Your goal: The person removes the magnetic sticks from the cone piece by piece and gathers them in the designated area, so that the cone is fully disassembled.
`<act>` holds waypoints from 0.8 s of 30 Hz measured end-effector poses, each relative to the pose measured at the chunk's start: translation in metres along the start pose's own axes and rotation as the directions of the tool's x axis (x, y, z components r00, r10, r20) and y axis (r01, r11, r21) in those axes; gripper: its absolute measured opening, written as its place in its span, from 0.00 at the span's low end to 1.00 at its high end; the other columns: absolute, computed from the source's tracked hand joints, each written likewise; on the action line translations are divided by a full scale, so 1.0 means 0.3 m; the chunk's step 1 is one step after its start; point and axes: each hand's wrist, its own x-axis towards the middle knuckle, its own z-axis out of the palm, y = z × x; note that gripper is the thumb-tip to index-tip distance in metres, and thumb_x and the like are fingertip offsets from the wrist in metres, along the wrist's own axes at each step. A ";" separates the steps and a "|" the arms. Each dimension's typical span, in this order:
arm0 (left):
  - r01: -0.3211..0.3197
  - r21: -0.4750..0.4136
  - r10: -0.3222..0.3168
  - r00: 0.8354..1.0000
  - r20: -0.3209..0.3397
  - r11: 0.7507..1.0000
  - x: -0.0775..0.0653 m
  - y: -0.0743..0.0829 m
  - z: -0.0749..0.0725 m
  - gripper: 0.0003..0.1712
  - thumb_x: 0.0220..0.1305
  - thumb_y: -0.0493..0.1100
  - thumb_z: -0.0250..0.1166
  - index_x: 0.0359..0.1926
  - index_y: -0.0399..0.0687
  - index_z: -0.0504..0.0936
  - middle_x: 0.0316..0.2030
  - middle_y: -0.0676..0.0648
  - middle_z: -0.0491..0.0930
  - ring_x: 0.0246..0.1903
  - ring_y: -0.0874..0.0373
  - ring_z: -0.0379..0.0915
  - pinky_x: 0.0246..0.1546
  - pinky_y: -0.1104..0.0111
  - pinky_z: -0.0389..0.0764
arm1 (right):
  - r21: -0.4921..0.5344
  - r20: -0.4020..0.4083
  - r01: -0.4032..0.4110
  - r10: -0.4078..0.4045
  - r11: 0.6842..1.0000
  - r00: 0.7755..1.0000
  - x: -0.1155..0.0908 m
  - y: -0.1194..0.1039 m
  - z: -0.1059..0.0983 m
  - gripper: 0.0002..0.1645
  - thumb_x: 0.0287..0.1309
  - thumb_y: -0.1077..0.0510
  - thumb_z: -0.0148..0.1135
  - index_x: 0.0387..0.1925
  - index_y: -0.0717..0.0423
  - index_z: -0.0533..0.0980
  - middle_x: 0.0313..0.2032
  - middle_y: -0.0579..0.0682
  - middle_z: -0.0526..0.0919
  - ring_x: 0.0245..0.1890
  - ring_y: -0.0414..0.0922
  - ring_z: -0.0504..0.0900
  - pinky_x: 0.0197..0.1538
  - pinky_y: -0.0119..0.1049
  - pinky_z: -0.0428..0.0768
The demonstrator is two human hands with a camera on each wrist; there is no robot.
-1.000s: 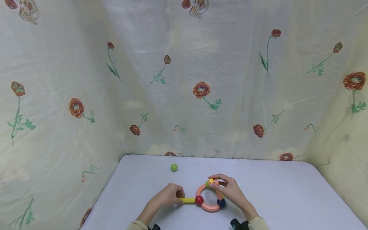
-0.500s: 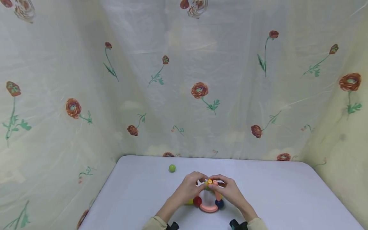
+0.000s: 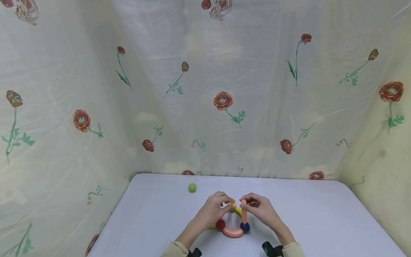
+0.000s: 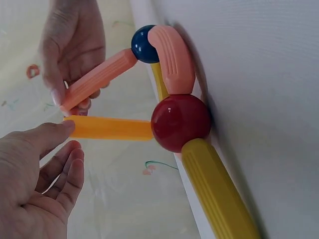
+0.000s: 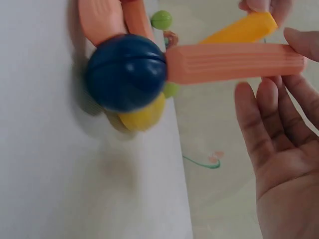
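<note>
My left hand [image 3: 213, 207] pinches the top end of an orange-yellow stick [image 4: 109, 128] between thumb and fingers. Its lower end passes behind the red ball [image 4: 179, 122] in the left wrist view. My right hand [image 3: 261, 210] holds the upper end of a straight pink stick [image 5: 229, 62], which rises from the dark blue ball [image 5: 124, 72]. A curved pink piece [image 3: 233, 233] joins the blue and red balls on the table. The green ball [image 3: 232, 210] at the back of this ring is partly covered by the left hand.
A loose green ball [image 3: 192, 187] lies farther back on the white table [image 3: 154, 207]. From the red ball a yellow stick [image 4: 217, 189] extends outward, and another yellow piece [image 3: 238, 211] forms the ring's right back side. Flowered cloth [image 3: 199, 117] hangs around the table.
My left hand has left the yellow stick at the left and taken the orange-yellow stick's top. My right hand has shifted right with the pink stick, so the two stick tops are farther apart.
</note>
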 end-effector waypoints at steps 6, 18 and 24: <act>0.022 0.022 -0.023 0.999 0.030 1.000 -0.001 0.003 0.003 0.10 0.59 0.41 0.69 0.43 0.53 0.85 0.39 0.57 0.82 0.40 0.62 0.77 0.38 0.81 0.77 | -0.031 0.077 -0.039 0.042 0.999 0.996 -0.003 -0.017 -0.039 0.22 0.55 0.44 0.68 0.43 0.56 0.80 0.39 0.48 0.83 0.39 0.42 0.79 0.43 0.30 0.79; -0.145 0.174 0.110 0.974 0.197 0.974 -0.045 0.016 0.012 0.10 0.56 0.37 0.69 0.38 0.51 0.79 0.38 0.56 0.81 0.38 0.67 0.76 0.37 0.85 0.75 | -0.087 0.214 -0.012 0.031 0.996 0.976 -0.020 -0.033 -0.124 0.17 0.57 0.45 0.66 0.40 0.54 0.79 0.39 0.49 0.82 0.41 0.44 0.79 0.43 0.35 0.77; -0.191 0.256 0.104 0.942 0.320 0.948 -0.075 0.023 0.047 0.12 0.57 0.40 0.70 0.43 0.53 0.82 0.40 0.59 0.79 0.40 0.72 0.70 0.41 0.86 0.74 | -0.114 0.261 -0.032 0.061 0.993 0.963 -0.029 -0.049 -0.162 0.19 0.58 0.45 0.65 0.40 0.56 0.79 0.38 0.49 0.82 0.42 0.46 0.78 0.43 0.38 0.76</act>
